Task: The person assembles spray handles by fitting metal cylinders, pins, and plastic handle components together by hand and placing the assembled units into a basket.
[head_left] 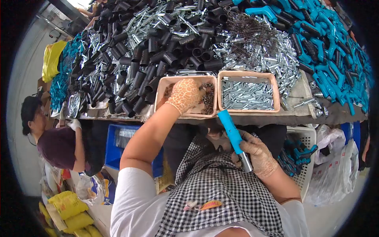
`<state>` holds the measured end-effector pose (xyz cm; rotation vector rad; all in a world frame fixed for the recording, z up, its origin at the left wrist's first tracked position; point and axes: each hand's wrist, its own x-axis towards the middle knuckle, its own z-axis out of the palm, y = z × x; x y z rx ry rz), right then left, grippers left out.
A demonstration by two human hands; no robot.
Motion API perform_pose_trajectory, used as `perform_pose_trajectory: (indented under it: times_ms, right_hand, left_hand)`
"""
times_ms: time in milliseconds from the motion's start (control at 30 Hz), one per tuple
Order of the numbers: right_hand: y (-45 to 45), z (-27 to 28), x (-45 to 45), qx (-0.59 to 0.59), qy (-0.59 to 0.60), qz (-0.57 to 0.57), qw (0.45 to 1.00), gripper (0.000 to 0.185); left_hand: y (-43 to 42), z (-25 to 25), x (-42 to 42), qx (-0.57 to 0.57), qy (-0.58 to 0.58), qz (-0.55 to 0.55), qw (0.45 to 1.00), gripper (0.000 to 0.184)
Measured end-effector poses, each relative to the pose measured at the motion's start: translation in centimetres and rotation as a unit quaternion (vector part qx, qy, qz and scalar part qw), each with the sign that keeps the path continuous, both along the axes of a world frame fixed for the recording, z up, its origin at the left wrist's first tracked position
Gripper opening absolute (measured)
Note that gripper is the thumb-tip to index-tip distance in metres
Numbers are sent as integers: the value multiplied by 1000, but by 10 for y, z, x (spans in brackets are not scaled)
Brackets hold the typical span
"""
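Note:
My left hand (185, 96), in a tan patterned glove, reaches into a cream plastic bin (160, 94) at the table's near edge. Its fingers are curled among small dark brown parts that look like springs (208, 94); whatever they pinch is hidden. In front of my lap, my right hand (257, 152), gloved alike, is closed round a teal tubular tool handle (232, 132) with a shiny metal end (246, 162). The handle is tilted, its teal end up near the table edge. Beside the first bin stands a second bin (277, 93) of small silver pins (246, 94).
Black tubes (148, 55), silver metal parts (276, 51), springs (248, 31) and teal handles (331, 47) are heaped across the table. Below it are a blue crate (112, 146) and a white basket (310, 170). A co-worker (59, 142) sits at left.

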<state>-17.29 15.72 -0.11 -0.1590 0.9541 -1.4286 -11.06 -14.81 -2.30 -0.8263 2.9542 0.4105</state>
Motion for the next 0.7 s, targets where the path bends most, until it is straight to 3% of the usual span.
perform_pose_trajectory:
  times_ms: [133, 167, 300, 400, 433, 567, 667, 700]
  right_hand:
    - [2, 0, -3, -6, 1, -1, 1000, 65]
    - [2, 0, -5, -7, 2, -1, 1000, 65]
    - [0, 2, -5, -3, 19, -1, 1000, 67]
    - [-3, 1, -3, -5, 12, 6, 1000, 67]
    - [-3, -2, -3, -7, 11, 12, 1000, 67]
    - [-3, -1, 0, -10, 4, 28, 1000, 66]
    - [-2, -3, 0, -9, -4, 36, 999, 66]
    - [-2, -3, 1, -2, -1, 38, 999, 65]
  left_hand:
    - [-1, -4, -1, -29, 37, 4, 999, 37]
    - [-5, -4, 3, -42, 95, -29, 994, 33]
    - [5, 21, 25, 105, 239, 75, 962, 19]
    - [7, 41, 44, 203, 240, 86, 945, 18]
    - [12, 47, 51, 176, 236, 72, 953, 22]
    - [32, 44, 73, 268, 276, 77, 920, 20]
    - [61, 65, 81, 219, 247, -37, 943, 18]
    - [67, 67, 80, 306, 251, -54, 917, 17]
